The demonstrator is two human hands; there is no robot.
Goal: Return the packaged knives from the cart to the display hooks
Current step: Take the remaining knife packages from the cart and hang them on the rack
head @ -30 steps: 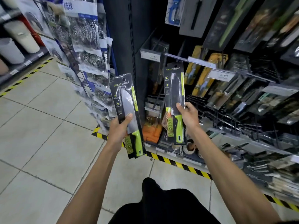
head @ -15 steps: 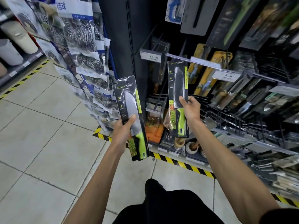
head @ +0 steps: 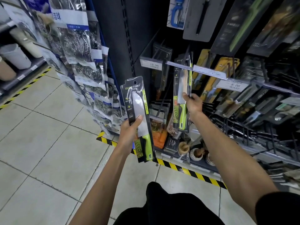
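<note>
Head cam: R hand (head: 193, 103) lifted its knife pack (head: 179, 85) behind price rail (head: 207, 73).

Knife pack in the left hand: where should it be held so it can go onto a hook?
Grip the knife pack at its middle from the left edge, thumb across the front, as the left hand does. It is a long flat card, upright, and the hang hole at its top should stay clear for a hook.
</note>
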